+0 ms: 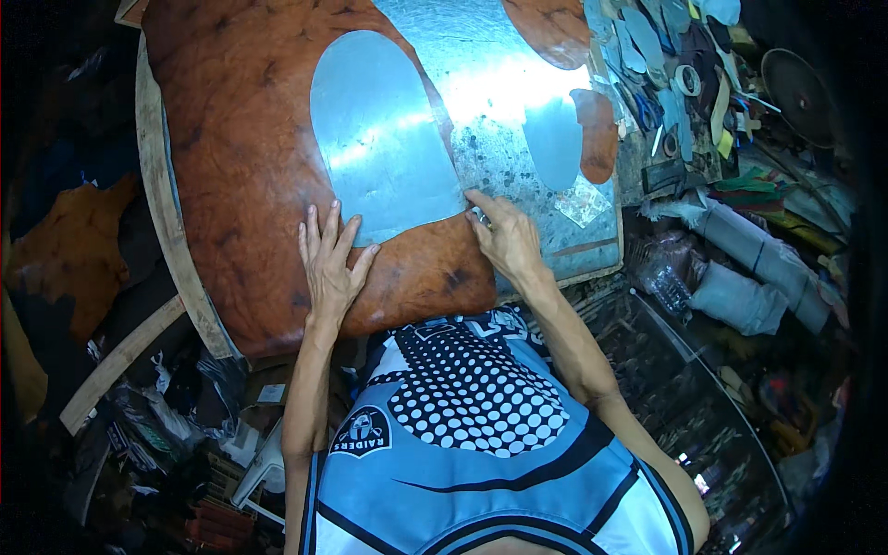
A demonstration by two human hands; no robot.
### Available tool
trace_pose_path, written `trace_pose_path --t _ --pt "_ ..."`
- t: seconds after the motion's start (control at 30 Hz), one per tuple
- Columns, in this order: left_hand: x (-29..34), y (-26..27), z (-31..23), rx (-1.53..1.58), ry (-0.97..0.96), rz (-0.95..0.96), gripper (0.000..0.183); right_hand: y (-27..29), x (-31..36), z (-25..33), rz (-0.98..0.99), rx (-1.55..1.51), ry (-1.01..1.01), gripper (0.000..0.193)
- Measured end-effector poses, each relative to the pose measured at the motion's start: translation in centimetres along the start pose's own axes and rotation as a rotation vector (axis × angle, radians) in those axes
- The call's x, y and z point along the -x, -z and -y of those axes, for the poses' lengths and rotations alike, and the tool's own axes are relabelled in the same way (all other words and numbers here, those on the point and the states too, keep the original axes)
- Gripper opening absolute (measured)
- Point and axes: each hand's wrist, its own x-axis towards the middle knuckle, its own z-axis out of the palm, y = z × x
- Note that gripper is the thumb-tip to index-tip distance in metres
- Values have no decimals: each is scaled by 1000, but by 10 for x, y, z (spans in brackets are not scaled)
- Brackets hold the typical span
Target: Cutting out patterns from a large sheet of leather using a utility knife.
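Gray template (375,139), upper middle, looked stiff, slick; edges seemed grabbable. Left hand (330,268) lay open; right hand (511,242) curled, grip unclear.

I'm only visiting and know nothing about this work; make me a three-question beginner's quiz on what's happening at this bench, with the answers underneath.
1. What lies beneath the large grey panel?
A) White cloth
B) Brown leather
C) Green paper

2. True or false: the right hand is at the panel's lower-left corner.

3. Fill the gap: the panel's rounded end points ____ the hands.

Key:
1. B
2. False; the left hand is there, and the right hand is at the lower-right corner.
3. away from
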Motion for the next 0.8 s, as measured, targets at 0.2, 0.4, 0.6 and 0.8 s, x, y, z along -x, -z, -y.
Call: trace_pose_path --t 0.2,0.4,0.6,0.8 --pt "0 1 -3 -10 -1 -1 48 -1 -5 -5 -32 45 145 35" --pt "1 0 -3 -16 31 14 47 -3 -5 -9 -32 37 169 45" --pt "5 -1 -4 5 36 24 45 0 0 -8 -18 26 167 45" --pt "1 1 -4 -4 44 49 45 3 -2 -7 -23 48 208 41"
